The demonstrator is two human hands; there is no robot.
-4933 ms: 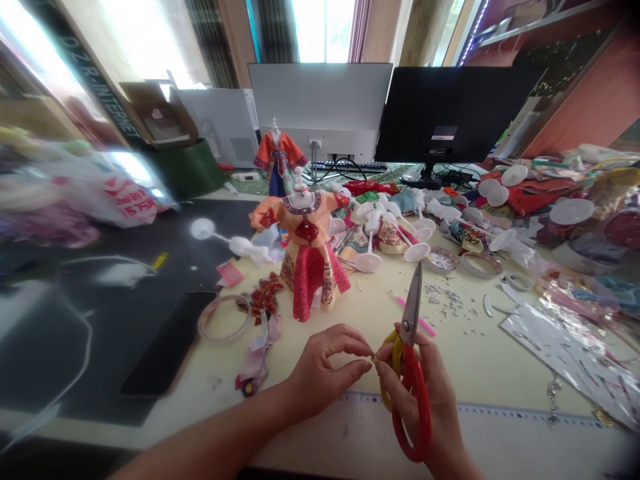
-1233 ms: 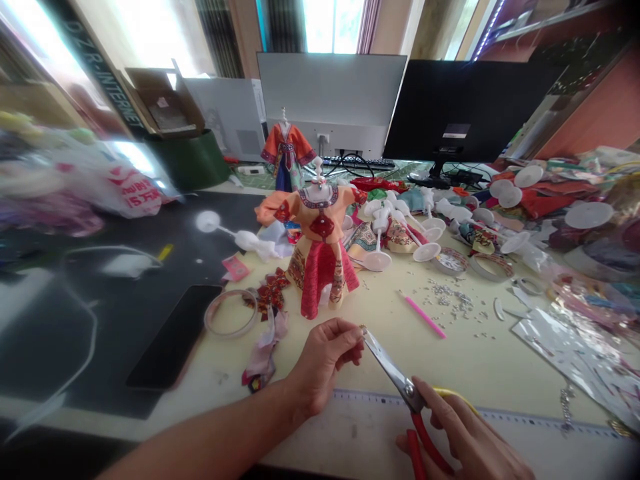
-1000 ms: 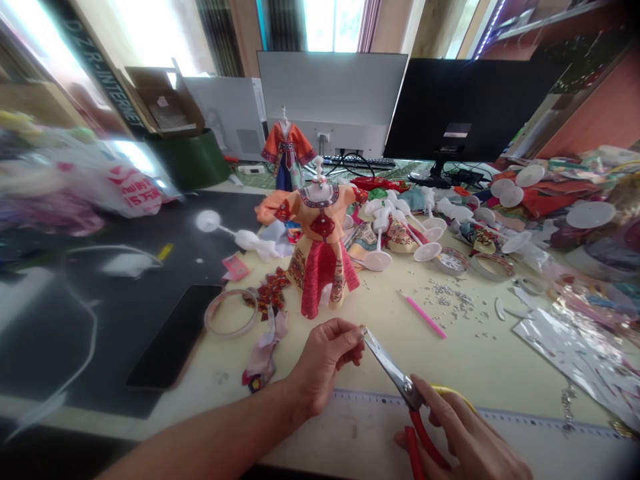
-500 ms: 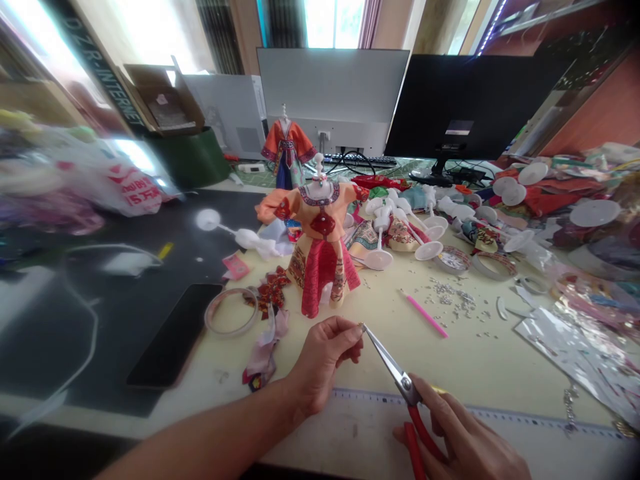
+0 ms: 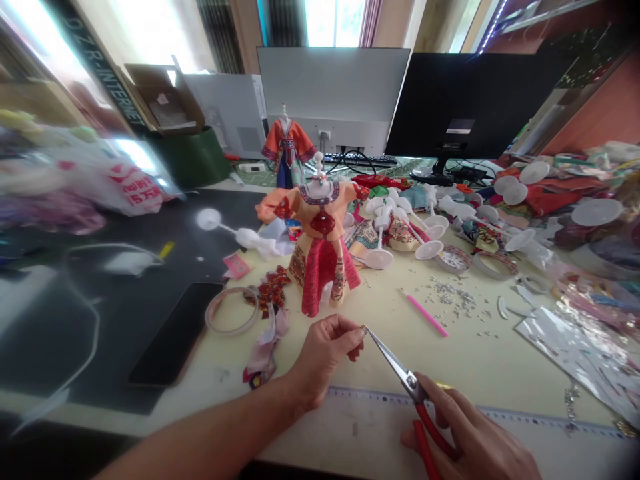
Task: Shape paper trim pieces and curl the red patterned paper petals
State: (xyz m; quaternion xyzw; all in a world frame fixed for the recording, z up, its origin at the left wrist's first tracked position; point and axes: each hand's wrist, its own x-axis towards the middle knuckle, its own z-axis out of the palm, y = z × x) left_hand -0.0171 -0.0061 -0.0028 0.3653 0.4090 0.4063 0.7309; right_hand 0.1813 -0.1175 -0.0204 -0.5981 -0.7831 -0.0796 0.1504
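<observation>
Between the thumb and forefinger of my left hand [image 5: 333, 357] is a tiny gold-coloured piece [image 5: 364, 327], too small to name. My right hand [image 5: 467, 427] grips a pair of scissors [image 5: 411, 381] by the red handles. The scissor tips touch or nearly touch the tiny piece, and the blades look close together. Just beyond my hands stands a small dress form in an orange top and red patterned skirt [image 5: 323, 240]. A ruler [image 5: 385, 398] lies along the table under my wrists.
A pink pencil [image 5: 425, 313] and scattered silvery bits [image 5: 453, 297] lie right of centre. To the left are a tape roll [image 5: 231, 312], fabric scraps [image 5: 267, 347] and a phone [image 5: 175, 337]. White stands [image 5: 383, 257] and cloth crowd the back right, before a black monitor [image 5: 470, 107].
My right hand and the scissors have shifted slightly right and down. My left hand keeps its pinch in nearly the same place.
</observation>
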